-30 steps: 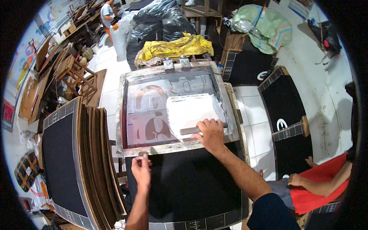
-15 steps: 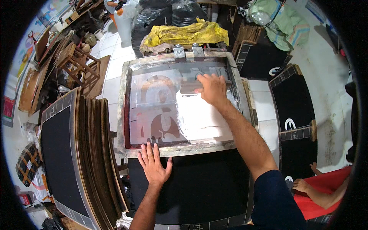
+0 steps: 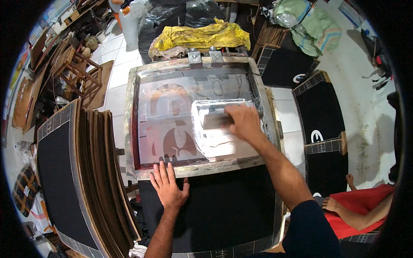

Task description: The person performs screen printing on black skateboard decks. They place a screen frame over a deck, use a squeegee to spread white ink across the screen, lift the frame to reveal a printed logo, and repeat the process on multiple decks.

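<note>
A screen printing frame (image 3: pixel 131 129) lies before me over a black board (image 3: pixel 215 210). White ink (image 3: pixel 217 148) covers part of the right half of its mesh (image 3: pixel 163 92). My right hand (image 3: pixel 244 122) grips a squeegee (image 3: pixel 215 122) standing in that ink; the hand and blur hide part of it. My left hand (image 3: pixel 169 187) rests with fingers spread on the near left rim of the frame and holds nothing. Two metal clamps (image 3: pixel 195 59) sit on the frame's far edge. Darker stencil shapes (image 3: pixel 174 144) show through the left half of the mesh.
Upright black boards stand stacked (image 3: pixel 92 172) at the left. More black boards (image 3: pixel 322 112) with white prints lie at the right. A co-worker's hand (image 3: pixel 331 204) is beside red cloth (image 3: pixel 361 206). A yellow cloth (image 3: pixel 202 36) lies beyond the frame; a wooden stool (image 3: pixel 77 71) stands far left.
My right hand has drawn the squeegee nearer to me, spreading ink and uncovering dark stencil lines at the far right of the mesh. My left hand stays on the rim. The view shifted slightly.
</note>
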Motion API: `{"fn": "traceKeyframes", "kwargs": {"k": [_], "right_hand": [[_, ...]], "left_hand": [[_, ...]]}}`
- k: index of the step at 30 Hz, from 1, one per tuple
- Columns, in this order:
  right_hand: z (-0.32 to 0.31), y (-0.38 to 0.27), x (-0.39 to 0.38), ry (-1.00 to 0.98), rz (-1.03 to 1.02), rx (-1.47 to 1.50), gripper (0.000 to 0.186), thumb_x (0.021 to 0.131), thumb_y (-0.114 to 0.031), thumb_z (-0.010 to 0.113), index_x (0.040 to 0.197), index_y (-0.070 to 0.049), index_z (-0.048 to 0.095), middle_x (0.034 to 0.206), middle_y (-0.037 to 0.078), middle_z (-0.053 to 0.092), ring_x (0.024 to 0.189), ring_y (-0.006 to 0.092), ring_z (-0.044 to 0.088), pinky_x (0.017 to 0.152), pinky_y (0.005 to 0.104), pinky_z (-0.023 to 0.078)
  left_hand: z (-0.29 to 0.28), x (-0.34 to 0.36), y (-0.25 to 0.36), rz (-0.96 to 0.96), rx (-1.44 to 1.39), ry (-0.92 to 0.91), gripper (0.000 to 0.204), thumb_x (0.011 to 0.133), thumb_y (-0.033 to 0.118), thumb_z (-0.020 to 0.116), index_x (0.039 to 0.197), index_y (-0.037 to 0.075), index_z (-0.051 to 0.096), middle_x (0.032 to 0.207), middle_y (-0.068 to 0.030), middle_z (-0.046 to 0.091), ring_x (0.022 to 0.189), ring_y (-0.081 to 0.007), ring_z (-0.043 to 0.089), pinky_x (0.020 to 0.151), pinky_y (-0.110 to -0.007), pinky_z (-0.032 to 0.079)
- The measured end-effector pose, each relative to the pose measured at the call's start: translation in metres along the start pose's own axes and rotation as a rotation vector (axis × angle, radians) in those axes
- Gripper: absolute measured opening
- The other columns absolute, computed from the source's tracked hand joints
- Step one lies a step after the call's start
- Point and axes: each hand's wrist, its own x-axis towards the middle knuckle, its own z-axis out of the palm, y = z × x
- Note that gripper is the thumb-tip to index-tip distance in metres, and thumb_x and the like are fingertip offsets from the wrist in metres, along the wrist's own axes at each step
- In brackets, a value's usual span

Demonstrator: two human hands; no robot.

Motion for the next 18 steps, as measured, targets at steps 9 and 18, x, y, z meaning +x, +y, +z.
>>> {"fn": "traceKeyframes", "kwargs": {"k": [9,18], "right_hand": [[0.019,0.005,0.045,0.187,-0.026,-0.075,0.031,0.083,-0.030,0.085,0.102,-0.013,0.068,0.096,0.005,0.068,0.100,0.0292,0.065,0.085,0.0482,0.043],[-0.005,-0.034,-0.096,0.038,0.047,-0.044,0.027,0.078,-0.007,0.080,0.102,-0.011,0.068,0.094,0.006,0.065,0.093,0.0271,0.062,0.086,0.0456,0.044]], "left_hand": [[0.000,0.000,0.003,-0.015,0.007,-0.021,0.093,0.085,0.031,0.078,0.160,0.000,0.036,0.170,-0.0242,0.029,0.161,-0.0428,0.018,0.130,-0.063,0.010],[-0.003,0.002,0.004,-0.007,-0.010,0.012,0.092,0.084,0.028,0.078,0.161,0.000,0.036,0.170,-0.0232,0.030,0.161,-0.0427,0.019,0.131,-0.061,0.009]]}}
